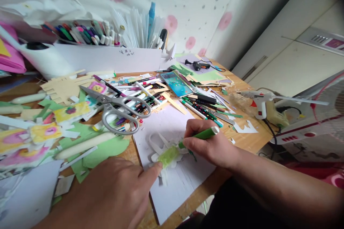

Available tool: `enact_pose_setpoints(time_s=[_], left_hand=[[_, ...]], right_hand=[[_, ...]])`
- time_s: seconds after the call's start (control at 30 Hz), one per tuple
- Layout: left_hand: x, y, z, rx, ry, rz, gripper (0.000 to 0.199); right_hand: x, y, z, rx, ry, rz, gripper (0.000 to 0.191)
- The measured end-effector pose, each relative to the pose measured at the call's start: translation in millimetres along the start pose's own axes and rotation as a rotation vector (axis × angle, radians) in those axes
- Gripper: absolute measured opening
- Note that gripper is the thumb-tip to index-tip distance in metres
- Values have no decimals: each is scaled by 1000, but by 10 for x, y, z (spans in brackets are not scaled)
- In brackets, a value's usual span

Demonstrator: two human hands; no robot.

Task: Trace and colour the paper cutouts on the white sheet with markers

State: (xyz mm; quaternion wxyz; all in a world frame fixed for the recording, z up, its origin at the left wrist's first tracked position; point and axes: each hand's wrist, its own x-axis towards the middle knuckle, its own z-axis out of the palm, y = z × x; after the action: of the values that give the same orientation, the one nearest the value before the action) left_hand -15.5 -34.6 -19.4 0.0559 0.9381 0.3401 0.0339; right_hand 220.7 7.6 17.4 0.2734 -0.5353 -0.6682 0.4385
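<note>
My right hand (205,143) grips a green marker (206,134) with a white end, its tip down by a small white cut-out (155,157). Pale green colour covers the middle of this cut-out, which has a looped band at its upper left. With its index finger stretched out, my left hand (115,189) presses the near-left edge of the green patch; its other fingers are partly hidden. Under the cut-out lies a white sheet (177,200). Grey-handled scissors (118,110) rest on the clutter beyond my left hand.
A white box (107,58) of markers and clear sticks stands at the back. Pens and a phone (176,84) lie before it. Painted paper pieces (71,110) and green scraps (104,150) cover the left. A white glue gun (259,100) stands right, by a fan (309,132).
</note>
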Motion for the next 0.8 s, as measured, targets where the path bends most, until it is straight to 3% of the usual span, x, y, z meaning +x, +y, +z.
enact_pose_setpoints(time_s=[0.13, 0.23, 0.33, 0.47, 0.7, 0.8], left_hand=[[51, -20, -71, -84, -40, -50, 39], [80, -57, -126, -224, 34, -114, 32], [87, -62, -188, -367, 159, -240, 25], [91, -12, -281, -474, 159, -429, 13], [150, 38, -368, -736, 117, -330, 20], [170, 24, -365, -783, 114, -349, 21]], right_hand=[[31, 68, -25, 224, 83, 11, 11], [87, 145, -38, 511, 145, 26, 23], [125, 167, -36, 732, 117, 52, 28], [88, 86, -8, 917, 44, 43, 28], [-67, -51, 85, 994, -109, -105, 22], [-107, -62, 99, 984, -174, -135, 22]])
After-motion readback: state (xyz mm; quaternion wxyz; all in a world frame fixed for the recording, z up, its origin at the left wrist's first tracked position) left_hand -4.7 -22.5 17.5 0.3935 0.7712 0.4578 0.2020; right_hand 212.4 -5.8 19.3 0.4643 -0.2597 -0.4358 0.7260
